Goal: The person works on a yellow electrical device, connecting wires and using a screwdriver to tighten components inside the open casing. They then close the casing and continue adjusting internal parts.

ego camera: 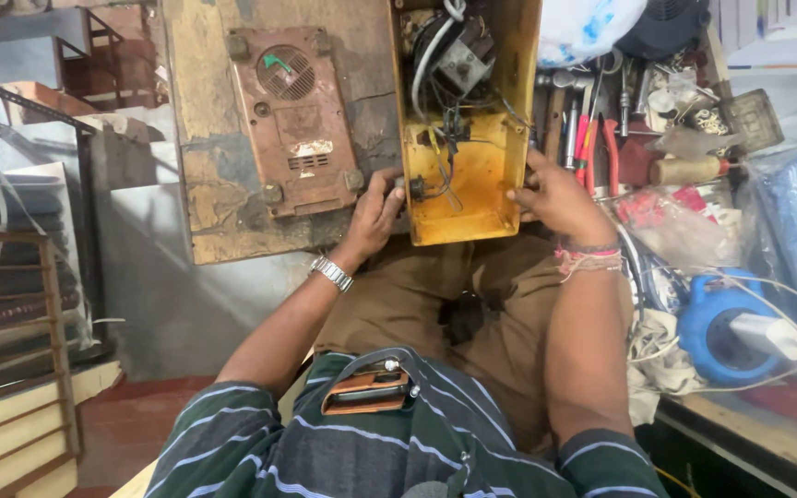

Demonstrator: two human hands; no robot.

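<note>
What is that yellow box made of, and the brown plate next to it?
The yellow box looks like painted sheet metal: thin bent walls, chipped and grimy paint. The brown plate seems to be metal too, dull and rusty-looking with a round grille, though it could be old plastic.

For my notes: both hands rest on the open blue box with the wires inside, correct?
Not quite: the box is yellow, not blue, as the head view shows. Left hand and right hand do rest on its sides, and wires sit inside.
</note>
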